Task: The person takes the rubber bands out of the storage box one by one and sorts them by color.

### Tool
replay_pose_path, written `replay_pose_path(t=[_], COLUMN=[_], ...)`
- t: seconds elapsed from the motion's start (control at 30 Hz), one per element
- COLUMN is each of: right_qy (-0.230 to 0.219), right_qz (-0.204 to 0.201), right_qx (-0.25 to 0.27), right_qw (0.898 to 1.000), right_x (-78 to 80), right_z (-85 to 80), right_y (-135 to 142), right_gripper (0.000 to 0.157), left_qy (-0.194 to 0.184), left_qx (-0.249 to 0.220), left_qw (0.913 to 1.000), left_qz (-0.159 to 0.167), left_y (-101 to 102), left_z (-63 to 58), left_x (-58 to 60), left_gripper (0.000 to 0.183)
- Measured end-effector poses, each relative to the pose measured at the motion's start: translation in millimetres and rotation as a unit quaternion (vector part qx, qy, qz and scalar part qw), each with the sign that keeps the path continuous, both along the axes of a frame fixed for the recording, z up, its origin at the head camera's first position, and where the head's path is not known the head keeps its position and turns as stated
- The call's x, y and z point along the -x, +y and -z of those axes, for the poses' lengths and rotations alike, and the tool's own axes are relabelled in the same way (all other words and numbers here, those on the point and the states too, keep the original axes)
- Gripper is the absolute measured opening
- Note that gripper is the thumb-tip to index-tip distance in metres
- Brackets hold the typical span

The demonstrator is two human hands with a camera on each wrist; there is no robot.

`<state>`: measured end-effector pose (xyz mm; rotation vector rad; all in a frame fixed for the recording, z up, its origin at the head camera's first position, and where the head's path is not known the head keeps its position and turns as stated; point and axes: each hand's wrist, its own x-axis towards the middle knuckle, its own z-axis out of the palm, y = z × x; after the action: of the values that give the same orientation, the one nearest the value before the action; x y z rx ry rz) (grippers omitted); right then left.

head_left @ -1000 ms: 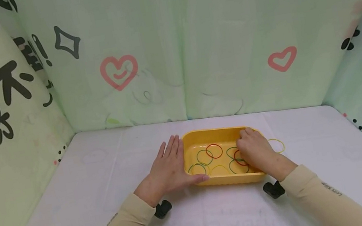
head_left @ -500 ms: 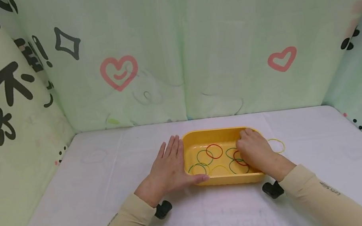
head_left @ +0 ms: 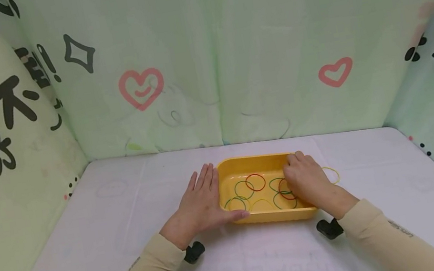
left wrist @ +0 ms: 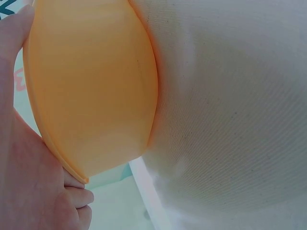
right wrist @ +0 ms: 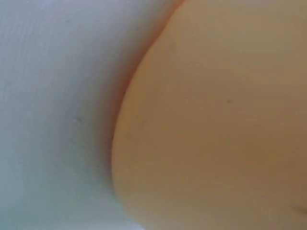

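Note:
A shallow yellow plastic tray (head_left: 275, 216) rests on the white table, with several thin red, green and yellow rings, like rubber bands, on its floor. Against the tray's left end lies my left hand (head_left: 200, 207), fingers straight and thumb along the front rim. The left wrist view shows it at the rim beside the tray's outer wall (left wrist: 91, 91). My right hand (head_left: 309, 179) reaches into the right end, fingers bent downward next to a red ring (head_left: 280, 186). Its fingertips are hidden, and I cannot tell whether they pinch a ring. Only the tray wall (right wrist: 216, 120) fills the right wrist view.
One yellow ring (head_left: 338, 175) shows outside the tray, on the table just past its right end. Pale green printed curtains (head_left: 187, 63) stand behind the table (head_left: 135, 266) and on both sides.
The head view has shifted very slightly. Both hands, the tray and the rings keep their places.

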<state>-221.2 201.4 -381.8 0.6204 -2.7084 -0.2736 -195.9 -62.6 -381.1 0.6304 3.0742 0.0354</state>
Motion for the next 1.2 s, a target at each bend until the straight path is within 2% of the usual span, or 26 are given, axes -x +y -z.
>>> replay_pose_path(t=[0.37, 0.67, 1.2], right_qy=[0.001, 0.008, 0.039], right_qz=[0.029, 0.01, 0.003], right_qx=[-0.009, 0.008, 0.019], right_qw=[1.0, 1.0, 0.999], right_x=[-4.8, -7.2, -11.7], right_z=[-9.3, -19.4, -45.2], right_y=[2, 4, 11], right_gripper=[0.02, 0.02, 0.017], left_qy=[0.006, 0.007, 0.005], left_qx=[-0.015, -0.016, -0.014], left_qw=[0.9999, 0.9998, 0.9999], left_qz=[0.001, 0.003, 0.006], left_y=[0, -1, -1], left_z=[2.3, 2.4, 1.3], left_x=[1.5, 1.2, 1.1], left_gripper=[0.128, 0.128, 0.128])
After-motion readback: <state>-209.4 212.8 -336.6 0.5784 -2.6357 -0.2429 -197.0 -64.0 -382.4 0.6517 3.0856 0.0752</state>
